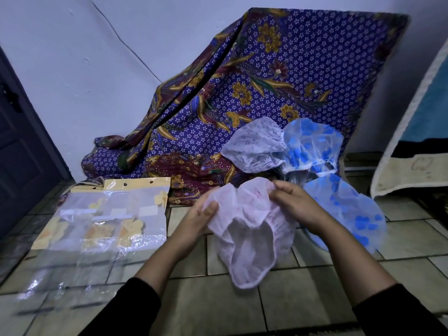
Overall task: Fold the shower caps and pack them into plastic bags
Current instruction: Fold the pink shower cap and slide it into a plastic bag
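Far left, on the tiled floor (315, 275): a loose stack of plastic bags (101, 214), clear, with yellow header strips, punched holes and a yellow flower print. They overlap and lie askew.
- Risk: the film is slick and clingy, so reaching for one could drag up two or scatter the stack.

Centre: left hand (196, 221) pinches the gathered edge of the pink shower cap (249, 229), thumb over fingers (211, 207). The cap is held up off the floor between both hands, its elastic mouth hanging open below. Right hand (298, 204) has its fingers curled onto the upper rim.
- Risk: the elastic hem will likely pull any fold back open once the grip eases.
- Risk: thin film traps air, so a puffy fold may not slide into a flat bag, and forcing it could split the bag's seam.
- Risk: the dangling half could drag on the floor and pick up grit.

Right of the hands: a pale printed cap (252, 144) and two blue-flowered caps (312, 141), (346, 209), resting against a purple batik cloth (266, 69).
- Risk: they lean in a loose heap and could slide down if the cloth is nudged.

Writing: none legible. White patches on the bags look like labels, but no text or brand can be made out. The pale cap's print is too faint to read.
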